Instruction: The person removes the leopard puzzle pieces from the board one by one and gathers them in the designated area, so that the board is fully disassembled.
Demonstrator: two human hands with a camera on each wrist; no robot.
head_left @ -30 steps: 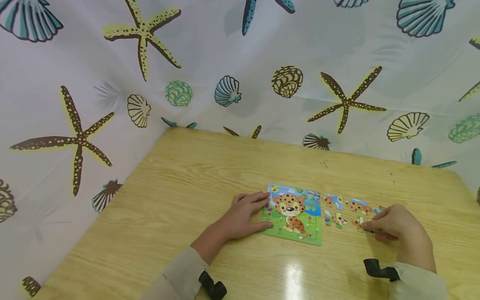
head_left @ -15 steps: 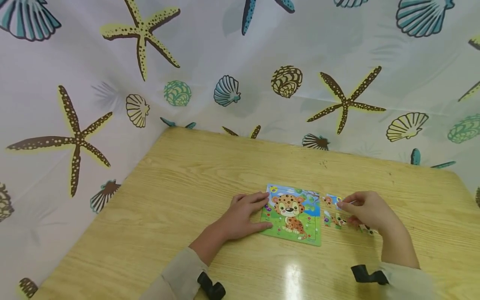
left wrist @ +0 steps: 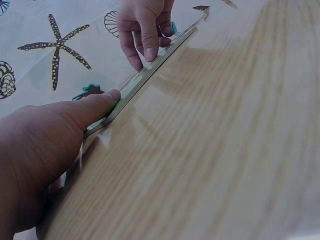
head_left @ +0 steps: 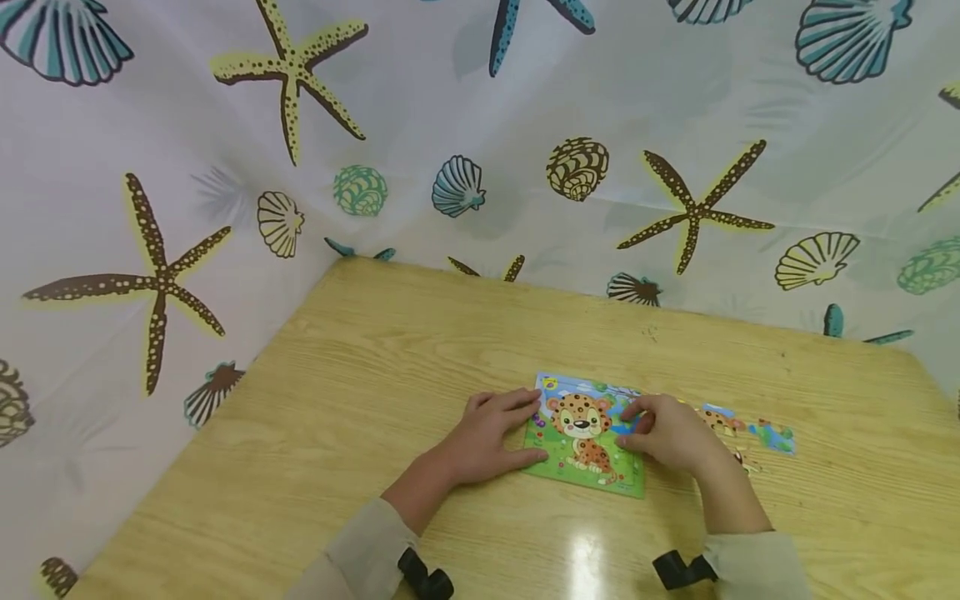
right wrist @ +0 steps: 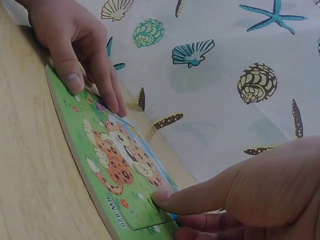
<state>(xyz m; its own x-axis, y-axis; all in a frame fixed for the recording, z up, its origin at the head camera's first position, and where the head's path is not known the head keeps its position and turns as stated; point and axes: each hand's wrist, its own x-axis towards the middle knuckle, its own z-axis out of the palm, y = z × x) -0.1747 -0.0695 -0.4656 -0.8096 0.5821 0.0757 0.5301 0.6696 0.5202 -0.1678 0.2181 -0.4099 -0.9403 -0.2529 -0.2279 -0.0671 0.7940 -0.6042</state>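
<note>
Resting spread, left hand on leopard puzzle, right hand — fingers bent — touching it, grip unclear.

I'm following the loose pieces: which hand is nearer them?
The right hand: it reaches over the board's right edge, beside the loose pieces. The left hand is at the opposite edge.

The puzzle board shows an orange, dark-spotted leopard against green and blue; loose pieces carry orange, blue and green. Yellowish wood grain streaks the counter. The white cloth bears brown, yellow and teal starfish and shells. Sleeves are beige, wrist mounts black.
</note>
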